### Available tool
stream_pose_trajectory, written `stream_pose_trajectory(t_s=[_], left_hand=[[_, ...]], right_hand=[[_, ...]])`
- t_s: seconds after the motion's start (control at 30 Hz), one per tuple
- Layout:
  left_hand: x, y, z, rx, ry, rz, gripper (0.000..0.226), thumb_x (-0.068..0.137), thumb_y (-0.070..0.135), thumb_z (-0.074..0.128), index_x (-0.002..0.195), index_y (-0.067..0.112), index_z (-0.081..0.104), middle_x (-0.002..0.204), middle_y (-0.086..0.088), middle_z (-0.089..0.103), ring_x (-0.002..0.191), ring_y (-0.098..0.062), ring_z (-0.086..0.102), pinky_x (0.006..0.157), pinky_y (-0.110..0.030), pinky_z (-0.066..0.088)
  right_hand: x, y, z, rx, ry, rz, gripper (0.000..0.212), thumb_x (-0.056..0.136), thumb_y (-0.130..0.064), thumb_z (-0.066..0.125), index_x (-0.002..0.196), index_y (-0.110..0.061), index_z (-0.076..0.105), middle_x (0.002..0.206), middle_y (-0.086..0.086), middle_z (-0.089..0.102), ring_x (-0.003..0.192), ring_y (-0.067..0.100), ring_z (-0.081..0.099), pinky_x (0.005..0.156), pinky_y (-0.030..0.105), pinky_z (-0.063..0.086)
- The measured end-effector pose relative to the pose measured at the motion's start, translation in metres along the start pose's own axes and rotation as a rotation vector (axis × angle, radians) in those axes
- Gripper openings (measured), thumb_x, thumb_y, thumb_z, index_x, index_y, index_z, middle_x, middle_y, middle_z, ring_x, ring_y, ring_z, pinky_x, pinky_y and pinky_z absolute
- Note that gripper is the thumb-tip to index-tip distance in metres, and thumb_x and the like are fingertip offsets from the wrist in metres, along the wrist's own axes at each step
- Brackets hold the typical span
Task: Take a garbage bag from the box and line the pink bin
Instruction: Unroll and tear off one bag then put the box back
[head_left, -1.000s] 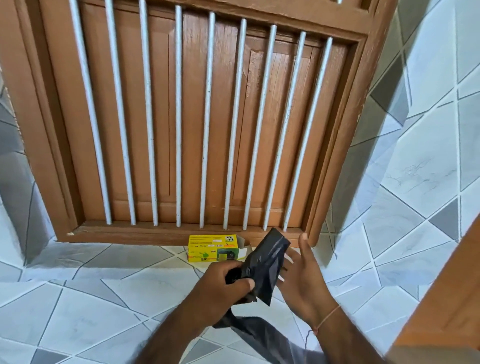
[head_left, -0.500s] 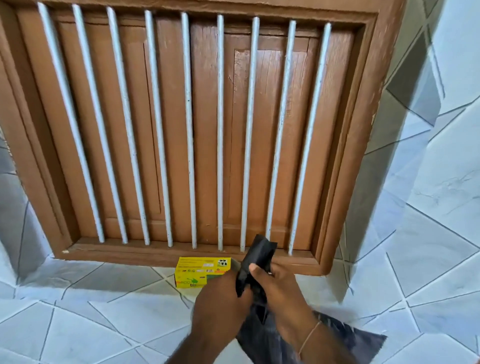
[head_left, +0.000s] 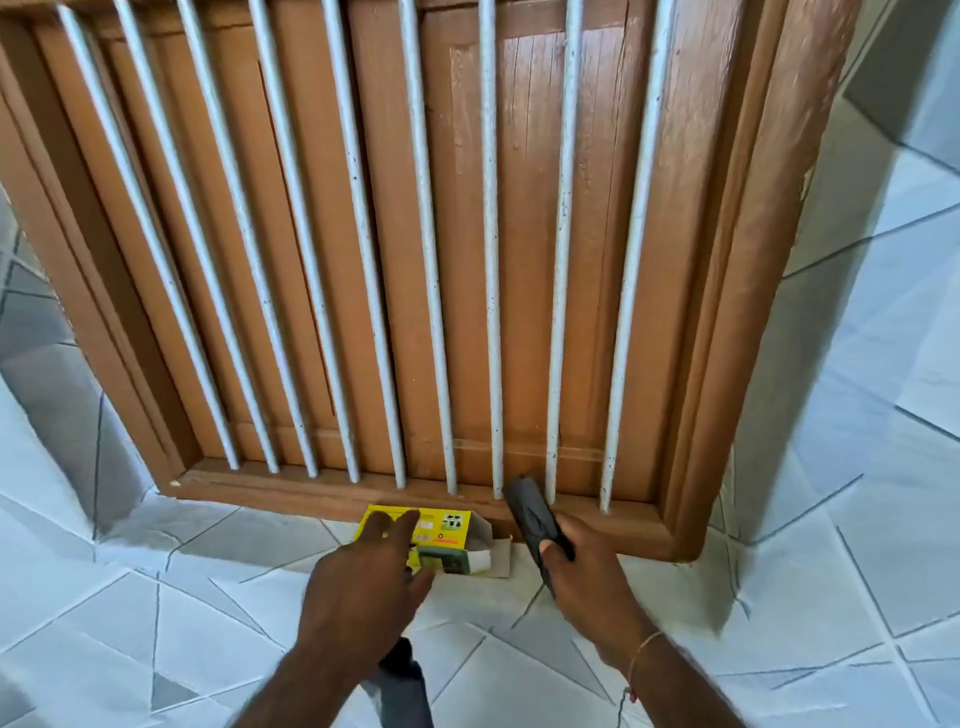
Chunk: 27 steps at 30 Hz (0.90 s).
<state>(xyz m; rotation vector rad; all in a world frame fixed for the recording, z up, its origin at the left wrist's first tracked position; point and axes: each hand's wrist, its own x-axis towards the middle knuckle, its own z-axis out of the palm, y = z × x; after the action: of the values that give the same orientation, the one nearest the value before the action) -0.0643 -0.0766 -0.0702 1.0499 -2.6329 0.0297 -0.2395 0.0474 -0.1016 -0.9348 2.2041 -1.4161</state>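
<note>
A yellow and green garbage bag box lies on the tiled sill below a barred wooden window, its end flap open to the right. My left hand hovers over the box with straight, spread fingers and holds nothing. My right hand grips a folded black garbage bag, whose top sticks up past my fingers near the window frame. A loose dark length of bag hangs below between my forearms. The pink bin is out of view.
The brown wooden window frame with several white vertical bars fills the view right behind the box. White and grey tiled wall surrounds it on both sides.
My left hand let go of the bag and moved left over the box. My right hand now holds the folded bag alone, further right. The camera has moved closer.
</note>
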Motion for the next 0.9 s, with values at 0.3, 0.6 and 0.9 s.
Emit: stream_pose_trajectory(t_s=[0.3,0.6,0.9], left_hand=[[0.056,0.008,0.006,0.200,-0.275,0.426,0.051,0.084,0.030,0.057,0.131,0.038,0.040,0.145,-0.007,0.042,0.108,-0.034,0.061,0.078,-0.037,0.050],[0.065,-0.028,0.027,-0.041,-0.262,0.441,0.065,0.082,0.029,0.062,0.140,0.042,0.035,0.140,0.005,0.042,0.108,-0.026,0.060,0.085,-0.035,0.052],[0.051,-0.041,0.029,-0.268,-0.063,0.491,0.071,0.079,0.043,0.065,0.142,0.043,0.031,0.131,0.012,0.045,0.095,-0.019,0.065,0.079,-0.030,0.053]], right_hand=[[0.000,-0.005,0.002,-0.475,-0.172,-0.214,0.051,0.092,-0.021,0.049,0.137,-0.042,0.045,0.139,-0.015,0.055,0.127,0.017,0.051,0.109,0.026,0.038],[0.001,-0.012,0.007,-0.640,-0.220,-0.085,0.036,0.093,-0.019,0.054,0.127,-0.030,0.062,0.127,-0.010,0.064,0.113,0.015,0.059,0.104,0.029,0.046],[0.003,-0.049,0.026,-0.877,-0.085,-0.418,0.048,0.089,-0.016,0.051,0.130,-0.040,0.056,0.108,0.001,0.067,0.100,0.024,0.057,0.083,0.040,0.053]])
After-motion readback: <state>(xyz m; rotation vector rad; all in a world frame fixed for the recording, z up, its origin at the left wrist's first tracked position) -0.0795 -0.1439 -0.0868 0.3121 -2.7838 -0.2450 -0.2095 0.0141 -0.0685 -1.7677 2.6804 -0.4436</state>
